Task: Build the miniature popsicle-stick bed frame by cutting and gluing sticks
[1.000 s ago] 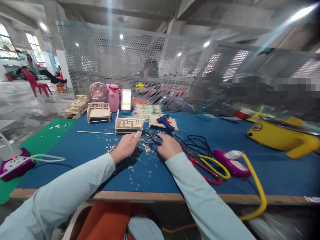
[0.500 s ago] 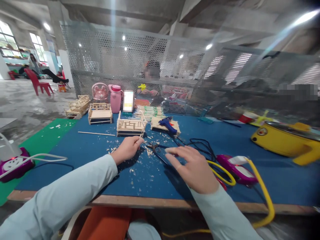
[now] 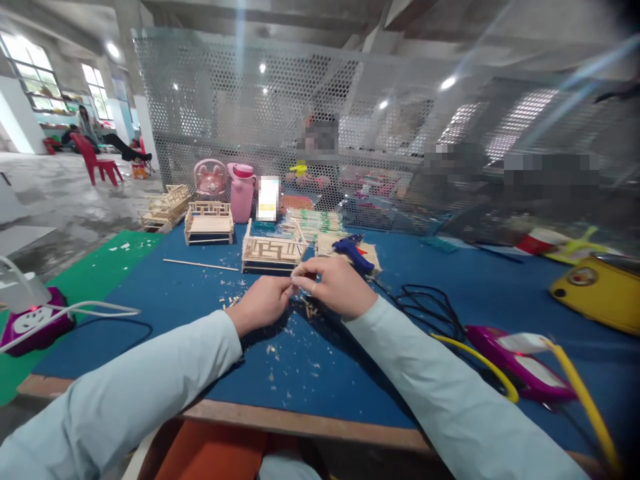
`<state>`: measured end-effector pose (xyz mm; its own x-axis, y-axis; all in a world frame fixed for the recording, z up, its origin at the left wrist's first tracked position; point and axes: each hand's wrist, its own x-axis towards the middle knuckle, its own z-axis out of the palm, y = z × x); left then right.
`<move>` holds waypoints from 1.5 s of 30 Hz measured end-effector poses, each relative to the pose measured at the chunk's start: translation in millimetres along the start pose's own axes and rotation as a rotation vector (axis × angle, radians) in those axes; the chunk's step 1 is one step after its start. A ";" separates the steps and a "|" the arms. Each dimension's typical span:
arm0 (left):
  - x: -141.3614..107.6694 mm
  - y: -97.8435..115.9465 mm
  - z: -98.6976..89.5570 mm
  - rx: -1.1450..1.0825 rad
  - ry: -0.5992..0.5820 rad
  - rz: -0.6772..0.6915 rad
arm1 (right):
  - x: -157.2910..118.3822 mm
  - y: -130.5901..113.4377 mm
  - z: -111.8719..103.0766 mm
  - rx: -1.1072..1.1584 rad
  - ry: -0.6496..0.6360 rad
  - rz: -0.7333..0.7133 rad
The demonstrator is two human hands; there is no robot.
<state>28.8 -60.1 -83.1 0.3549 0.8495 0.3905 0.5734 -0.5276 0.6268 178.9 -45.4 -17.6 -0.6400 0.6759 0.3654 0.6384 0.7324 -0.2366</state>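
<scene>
My left hand (image 3: 263,301) is closed in a pinch on a short wooden stick, which the fingers now mostly hide. The fingertips of my right hand (image 3: 336,283) press together at the same spot, pinching the stick's end. Just behind the hands stands a small frame built of wooden sticks (image 3: 274,251), like a miniature bed with a lattice side. Cut stick bits (image 3: 311,308) lie on the blue table top (image 3: 240,380) below my hands. A blue glue gun (image 3: 354,255) rests on a wooden piece beyond my right hand.
Another miniature bed (image 3: 209,225) stands farther left, near a pink bottle (image 3: 242,193) and a lit phone (image 3: 269,199). A long stick (image 3: 200,265) lies at left. Black cable (image 3: 430,310), a purple power strip (image 3: 520,363) and a yellow pot (image 3: 597,293) occupy the right. Perforated metal screens the back.
My right hand has moved left from above the dark-handled pliers to meet my left hand, its fingers closing. The pliers no longer show. The view has shifted slightly right.
</scene>
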 end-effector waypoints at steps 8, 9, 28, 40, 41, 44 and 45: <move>-2.6 5.4 -1.8 0.093 0.044 -0.183 | 6.1 42.4 8.9 -0.179 0.219 0.091; -3.0 5.5 -1.5 0.094 0.042 -0.193 | 6.5 44.7 12.9 -0.226 0.224 0.081; -4.5 3.4 1.5 0.176 -0.009 -0.178 | 19.4 48.8 36.2 -0.513 0.270 0.050; 46.0 -4.3 -44.9 0.634 0.208 0.140 | 20.0 50.5 36.9 -0.464 0.204 0.078; 49.9 -5.8 -45.0 0.666 0.154 0.141 | 19.8 50.8 37.2 -0.459 0.208 0.075; 54.8 -7.7 -41.4 0.744 0.079 0.144 | 19.4 51.2 38.0 -0.441 0.246 0.056; 55.2 -7.4 -40.2 0.768 0.079 0.140 | 19.3 51.4 38.3 -0.439 0.258 0.052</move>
<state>14.4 -9.4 -39.1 0.4242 0.7575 0.4963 0.8876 -0.4565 -0.0619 183.0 8.4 -57.2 -0.5110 0.6278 0.5871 0.8217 0.5573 0.1193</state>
